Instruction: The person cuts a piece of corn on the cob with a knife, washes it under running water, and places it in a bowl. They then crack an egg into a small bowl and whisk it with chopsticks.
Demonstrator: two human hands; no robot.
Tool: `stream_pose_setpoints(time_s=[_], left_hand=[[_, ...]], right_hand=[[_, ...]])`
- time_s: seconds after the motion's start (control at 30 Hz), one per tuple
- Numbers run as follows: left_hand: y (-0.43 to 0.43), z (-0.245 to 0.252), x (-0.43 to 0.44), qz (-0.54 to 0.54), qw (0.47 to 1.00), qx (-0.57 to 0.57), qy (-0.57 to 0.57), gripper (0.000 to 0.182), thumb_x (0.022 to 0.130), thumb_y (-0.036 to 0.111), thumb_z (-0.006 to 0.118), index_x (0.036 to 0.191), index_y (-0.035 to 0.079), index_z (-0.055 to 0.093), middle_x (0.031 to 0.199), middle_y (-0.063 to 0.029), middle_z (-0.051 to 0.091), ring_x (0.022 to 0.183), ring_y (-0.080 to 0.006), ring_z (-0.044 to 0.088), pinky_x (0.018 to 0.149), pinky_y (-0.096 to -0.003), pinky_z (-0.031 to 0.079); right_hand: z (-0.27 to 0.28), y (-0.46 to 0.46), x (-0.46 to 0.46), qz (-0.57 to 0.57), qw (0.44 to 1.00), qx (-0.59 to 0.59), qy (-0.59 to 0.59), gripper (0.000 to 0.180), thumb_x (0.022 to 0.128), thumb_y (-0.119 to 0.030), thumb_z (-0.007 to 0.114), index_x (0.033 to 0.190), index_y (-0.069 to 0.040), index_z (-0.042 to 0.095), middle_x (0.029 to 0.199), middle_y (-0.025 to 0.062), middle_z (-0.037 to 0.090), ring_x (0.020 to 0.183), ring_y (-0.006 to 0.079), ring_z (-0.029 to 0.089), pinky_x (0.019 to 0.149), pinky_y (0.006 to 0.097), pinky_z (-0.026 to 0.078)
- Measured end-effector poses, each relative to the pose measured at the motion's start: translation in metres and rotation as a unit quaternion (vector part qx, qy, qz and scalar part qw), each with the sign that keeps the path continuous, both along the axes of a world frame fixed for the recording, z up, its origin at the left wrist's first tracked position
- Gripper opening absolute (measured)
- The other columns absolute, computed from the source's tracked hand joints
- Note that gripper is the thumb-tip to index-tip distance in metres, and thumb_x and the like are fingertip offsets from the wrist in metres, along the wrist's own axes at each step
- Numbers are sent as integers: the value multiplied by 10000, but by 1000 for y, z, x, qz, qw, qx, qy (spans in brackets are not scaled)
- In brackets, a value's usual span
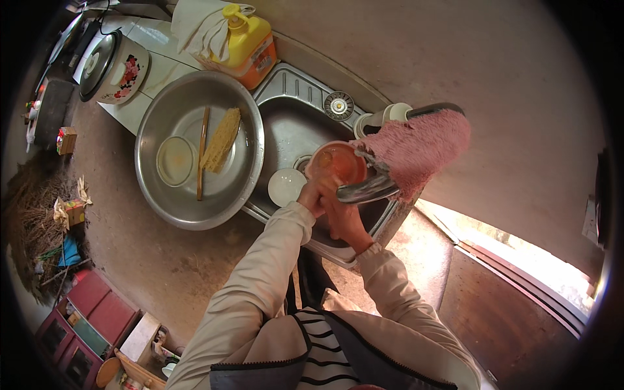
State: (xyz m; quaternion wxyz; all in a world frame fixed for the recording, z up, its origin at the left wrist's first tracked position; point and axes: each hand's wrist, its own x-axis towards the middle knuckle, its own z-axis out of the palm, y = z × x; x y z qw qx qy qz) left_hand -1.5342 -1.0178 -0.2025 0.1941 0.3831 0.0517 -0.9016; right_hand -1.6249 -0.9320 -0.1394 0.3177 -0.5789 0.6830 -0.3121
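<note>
Over the stainless steel sink (297, 117), my left hand (314, 195) and my right hand (340, 212) meet beneath the end of a curved metal faucet (368, 189). Their fingers overlap and blur, so whether they grip anything is unclear. Just beyond the fingertips is a reddish-orange plastic bowl (358, 163) that appears to have water in it. A white bowl (285, 187) lies in the sink beside my left hand. Pink fuzzy cloth (419, 146) wraps the middle of the faucet.
A large steel basin (190, 214) overlaps the sink's left side, holding a shallow dish (175, 161), chopsticks (202, 156) and a loofah (222, 139). Behind stand a yellow-orange pump jug (248, 48) and a cloth (200, 24). A lidded floral pot (122, 73) sits farther left. A drain strainer (339, 105) rests near the wall.
</note>
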Motion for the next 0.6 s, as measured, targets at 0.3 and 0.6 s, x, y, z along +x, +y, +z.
stream_pose_setpoints(time_s=[0.3, 0.6], left_hand=[[3, 44, -1, -162, 970, -129, -129, 433, 994, 536, 420, 955, 149, 612, 713, 0, 627, 521, -122, 573, 437, -267, 459], [12, 18, 15, -192, 962, -168, -97, 528, 1014, 551, 375, 995, 81, 614, 732, -27, 588, 496, -133, 495, 370, -277, 322]], right_hand=[[-25, -13, 0, -307, 860, 167, -373, 241, 924, -158, 540, 1020, 61, 571, 835, 136, 639, 736, 219, 659, 619, 335, 552], [-64, -5, -9, -299, 817, 240, -430, 309, 964, -219, 589, 1212, -38, 556, 1073, 102, 606, 960, 213, 609, 840, 338, 516]])
